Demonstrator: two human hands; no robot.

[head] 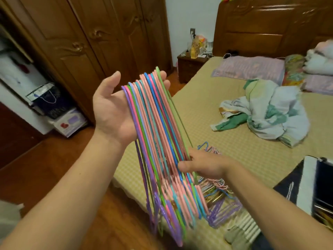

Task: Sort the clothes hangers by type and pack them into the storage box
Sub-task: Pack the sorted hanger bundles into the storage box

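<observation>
The hangers (155, 127) in my grip look like thin wire coated in smooth, slightly shiny plastic: pink, blue, green, purple. The wardrobe (100, 33) and headboard (266, 24) are carved brown wood with a glossy varnish, and the floor (59, 159) is polished wood too. The bed (207, 109) wears a matt woven mat, with soft crumpled cloth (270, 112) on it.

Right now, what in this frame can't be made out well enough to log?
- Head view: right hand fingers, hidden behind the hanger bundle.
- Lower ends of the bundle, smeared by motion blur, so no count.
- Second pile of hangers on the bed, partly hidden by the right hand and bundle.
- Dark container at the right edge, cut off; contents unclear.
</observation>
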